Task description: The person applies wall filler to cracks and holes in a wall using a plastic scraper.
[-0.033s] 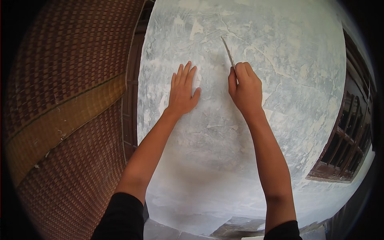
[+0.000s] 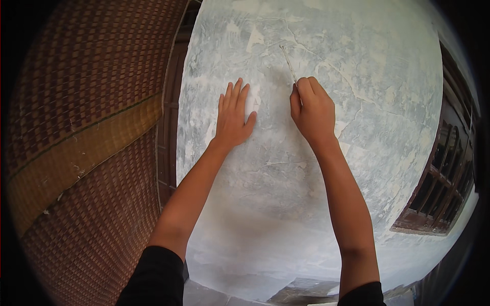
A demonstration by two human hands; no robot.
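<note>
My right hand (image 2: 314, 109) is closed round the handle of a thin-bladed tool (image 2: 289, 62). Its slim blade appears nearly edge-on, pointing up and slightly left, with the tip at or very near the wall; the handle is hidden in my fist. The wall (image 2: 275, 186) has patchy grey and white plaster, with ragged flaking areas and raised ridges, some close to the blade tip. To the left, my left hand (image 2: 235, 116) lies with fingers stretched out and palm toward the wall, seemingly resting on it.
A brown woven screen (image 2: 87, 112) with a tan band hangs along the left side, beside a dark wooden frame (image 2: 167, 120). At the right, a dark barred wooden window (image 2: 436, 186) is set in the wall. Grey floor (image 2: 204, 293) shows at the bottom.
The blade has turned a little in my right hand, looking thinner and paler, and its tip sits slightly farther left against the wall. My left hand stays nearly where it was.
</note>
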